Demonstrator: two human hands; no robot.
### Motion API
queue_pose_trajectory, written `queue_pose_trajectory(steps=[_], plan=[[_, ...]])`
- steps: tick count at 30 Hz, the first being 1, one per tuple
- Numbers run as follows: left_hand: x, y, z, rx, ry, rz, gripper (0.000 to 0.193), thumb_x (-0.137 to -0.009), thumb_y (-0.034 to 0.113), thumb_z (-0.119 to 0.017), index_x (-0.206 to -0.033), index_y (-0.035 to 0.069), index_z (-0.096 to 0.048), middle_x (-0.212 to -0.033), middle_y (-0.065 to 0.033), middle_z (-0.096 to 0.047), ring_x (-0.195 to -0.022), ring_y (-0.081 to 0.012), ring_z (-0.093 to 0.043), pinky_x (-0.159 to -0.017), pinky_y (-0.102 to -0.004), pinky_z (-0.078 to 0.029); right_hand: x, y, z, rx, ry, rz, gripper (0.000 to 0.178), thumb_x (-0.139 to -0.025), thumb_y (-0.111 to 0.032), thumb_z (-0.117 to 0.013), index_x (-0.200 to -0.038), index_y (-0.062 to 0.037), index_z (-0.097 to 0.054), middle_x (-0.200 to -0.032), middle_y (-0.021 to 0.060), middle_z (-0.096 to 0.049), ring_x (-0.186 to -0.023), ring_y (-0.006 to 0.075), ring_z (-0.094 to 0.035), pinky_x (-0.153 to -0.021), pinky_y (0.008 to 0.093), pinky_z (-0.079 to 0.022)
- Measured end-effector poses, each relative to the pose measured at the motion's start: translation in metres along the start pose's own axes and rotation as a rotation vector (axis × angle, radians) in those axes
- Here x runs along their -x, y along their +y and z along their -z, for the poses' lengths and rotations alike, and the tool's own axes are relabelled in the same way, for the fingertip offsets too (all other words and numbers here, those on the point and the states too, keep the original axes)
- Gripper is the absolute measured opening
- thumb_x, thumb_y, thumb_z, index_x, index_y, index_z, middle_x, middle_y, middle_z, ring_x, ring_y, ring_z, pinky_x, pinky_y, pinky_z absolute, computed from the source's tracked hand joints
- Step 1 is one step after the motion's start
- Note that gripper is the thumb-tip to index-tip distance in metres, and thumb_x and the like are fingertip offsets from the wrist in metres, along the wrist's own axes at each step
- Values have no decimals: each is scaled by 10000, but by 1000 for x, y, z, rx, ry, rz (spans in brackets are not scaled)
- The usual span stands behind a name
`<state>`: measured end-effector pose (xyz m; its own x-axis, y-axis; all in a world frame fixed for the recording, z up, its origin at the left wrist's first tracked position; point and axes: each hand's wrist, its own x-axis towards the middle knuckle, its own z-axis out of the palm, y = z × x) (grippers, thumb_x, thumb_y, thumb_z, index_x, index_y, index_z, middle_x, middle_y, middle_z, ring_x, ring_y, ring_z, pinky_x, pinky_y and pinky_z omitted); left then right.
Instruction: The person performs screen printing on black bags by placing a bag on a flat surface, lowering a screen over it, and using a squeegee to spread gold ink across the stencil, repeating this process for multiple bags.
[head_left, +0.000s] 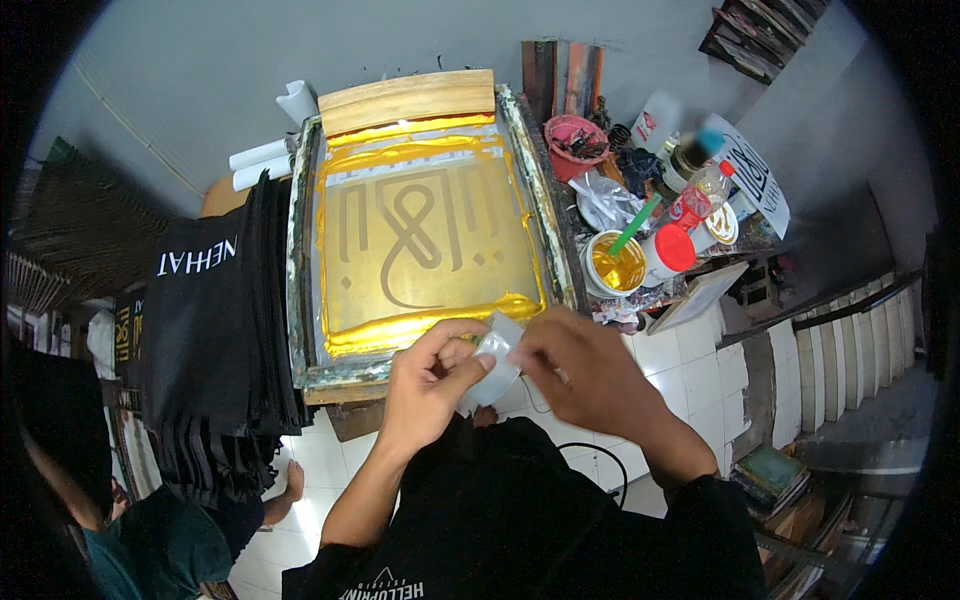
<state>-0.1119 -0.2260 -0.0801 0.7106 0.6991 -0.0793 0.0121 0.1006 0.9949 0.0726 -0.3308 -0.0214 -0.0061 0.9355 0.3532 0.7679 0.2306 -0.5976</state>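
My left hand (435, 380) is closed round a roll of clear, whitish tape (495, 372), held over the near edge of the screen-printing frame. My right hand (590, 372), slightly blurred, has its fingers bent and pinched at the tape's right side; its fingertips are partly hidden. Beyond both hands lies the printing screen (508, 270), its mesh showing a lettered design and gold ink thick along its near and far ends. A squeegee with a wooden handle (410, 100) rests across the far end of the frame.
Black printed fabric bags (205, 300) hang stacked left of the frame. On the right are a tub of gold ink (612, 265) with a green stirrer, a red-lidded jar (670, 250), a plastic bottle (705, 190) and a pink basket (577, 143). Another person's leg (285, 495) shows lower left.
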Motion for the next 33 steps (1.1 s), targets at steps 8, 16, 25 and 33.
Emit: queue_pose_trajectory(steps=[8,16,25,33], plan=[[-8,19,11,-114,88,-1,211,-922,-5,-675,-1121,23,-739,-735,75,-541,-633,-27,-424,-581,-204,-337,-24,4,6,-73,-102,196,164,-908,-21,-693,-1031,-2,-586,-992,135,-596,-905,284,-650,-742,390,-559],[18,36,57,-77,440,89,123,-870,-43,-698,-982,-4,-732,-814,48,-608,-706,-25,-472,-634,-183,-354,-118,189,41,-316,502,-454,142,-928,-73,-680,-1029,26,-684,-904,108,-746,-783,123,-708,-628,288,-573],[60,52,59,-118,636,255,146,-861,-60,-741,-1004,-32,-738,-795,14,-637,-677,-27,-501,-611,-183,-361,-134,490,34,401,516,-1223,513,-811,-413,-761,-1052,39,-743,-1176,319,-678,-1156,436,-655,-980,484,-522],[60,35,52,-122,566,300,120,-890,4,-757,-1007,-22,-751,-772,38,-639,-666,-11,-466,-594,-181,-333,-143,398,89,527,986,-398,306,-875,-306,-734,-907,-3,-706,-864,177,-730,-819,338,-708,-762,422,-532]])
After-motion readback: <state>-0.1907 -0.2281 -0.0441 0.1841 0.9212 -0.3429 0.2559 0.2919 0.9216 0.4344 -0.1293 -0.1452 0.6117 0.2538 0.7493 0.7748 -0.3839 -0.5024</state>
